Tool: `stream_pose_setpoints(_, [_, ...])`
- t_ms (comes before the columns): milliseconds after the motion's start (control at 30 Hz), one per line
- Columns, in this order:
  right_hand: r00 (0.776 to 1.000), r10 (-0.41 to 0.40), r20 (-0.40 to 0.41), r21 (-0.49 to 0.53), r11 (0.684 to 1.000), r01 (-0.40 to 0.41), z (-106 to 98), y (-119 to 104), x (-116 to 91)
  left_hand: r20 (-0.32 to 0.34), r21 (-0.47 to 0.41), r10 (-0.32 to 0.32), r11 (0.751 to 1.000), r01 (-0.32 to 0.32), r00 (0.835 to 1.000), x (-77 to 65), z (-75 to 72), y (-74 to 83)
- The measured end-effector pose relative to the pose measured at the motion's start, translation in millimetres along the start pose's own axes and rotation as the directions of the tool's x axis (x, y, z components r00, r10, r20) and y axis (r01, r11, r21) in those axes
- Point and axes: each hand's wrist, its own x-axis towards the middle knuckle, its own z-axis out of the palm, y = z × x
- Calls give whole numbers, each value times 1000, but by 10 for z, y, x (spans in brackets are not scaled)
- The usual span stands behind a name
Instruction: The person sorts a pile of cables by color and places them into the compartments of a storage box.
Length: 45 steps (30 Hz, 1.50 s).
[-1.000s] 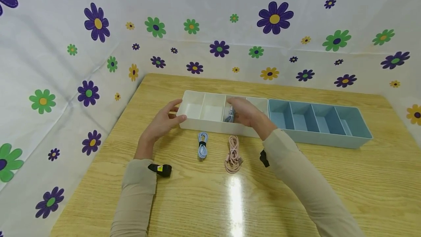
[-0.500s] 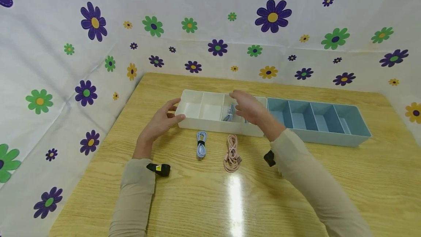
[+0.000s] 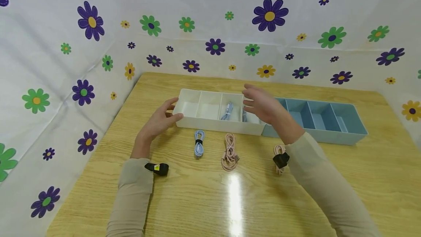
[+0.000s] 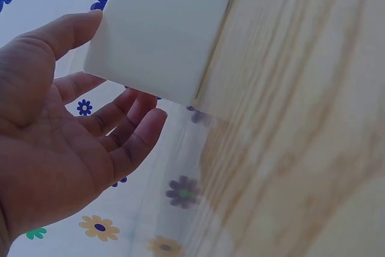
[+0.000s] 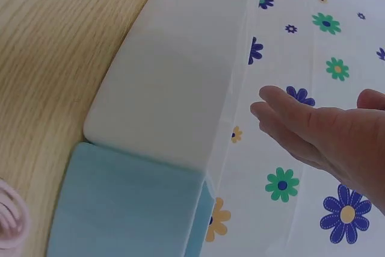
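My left hand (image 3: 158, 123) holds the left end of a white divided box (image 3: 213, 124), thumb at the front corner and fingers around the end. A tied blue-grey cable (image 3: 227, 112) lies in its third compartment from the left. Another blue-grey cable (image 3: 245, 115) shows at the divider in the rightmost compartment, partly hidden. Above that right end my right hand (image 3: 264, 106) hovers with straight fingers, holding nothing. In the right wrist view, the right hand (image 5: 328, 133) is apart from the box.
Joined to the white box's right end is a blue divided box (image 3: 329, 137). On the wooden table in front lie a light-blue cable (image 3: 198, 143) with a black tie, a pink cable (image 3: 230, 153), and another pink cable (image 3: 279, 149) partly behind the right wrist strap. A flowered cloth hangs behind.
My right hand has lifted out of the white box and moved right, uncovering the cable in the third compartment and the one at the divider. The left hand stays at the box's end.
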Motion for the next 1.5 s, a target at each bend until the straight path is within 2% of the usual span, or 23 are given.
stream_pose_setpoints(233, [1000, -20, 14, 45, 999, 20, -77, 100, -137, 12, 11, -19, 1000, 19, 1000, -21, -9, -29])
stream_pose_setpoints(367, [999, -40, 14, 49, 998, 39, -98, 146, -197, 13, 16, -3, 1000, 3, 1000, -17, -10, -13])
stream_pose_setpoints(667, [995, -91, 47, 67, 994, 87, -70, 241, -298, 12, 13, -3, 1000, 3, 1000, -5, -9, 16])
stream_pose_setpoints(867, [988, -132, 73, 119, 985, 123, -90, 365, -393, 3, 19, -6, 1000, 6, 1000, -28, -4, 31])
stream_pose_setpoints(1100, [987, -151, 56, 148, 979, 142, -115, 450, -497, 14, 11, 8, 1000, -8, 1000, 2, 16, 30])
stream_pose_setpoints(1300, [981, -185, 52, 143, 974, 176, -157, 472, -540, 20, 10, 23, 1000, -23, 1000, 25, 20, 19])
stream_pose_setpoints(1433, [980, -183, 72, 150, 974, 171, -171, 498, -531, 23, 8, 6, 1000, -6, 1000, 11, 9, -9])
stream_pose_setpoints(1500, [979, -187, 79, 152, 973, 173, -174, 506, -517, 25, 0, -12, 1000, 12, 1000, -15, 3, 27])
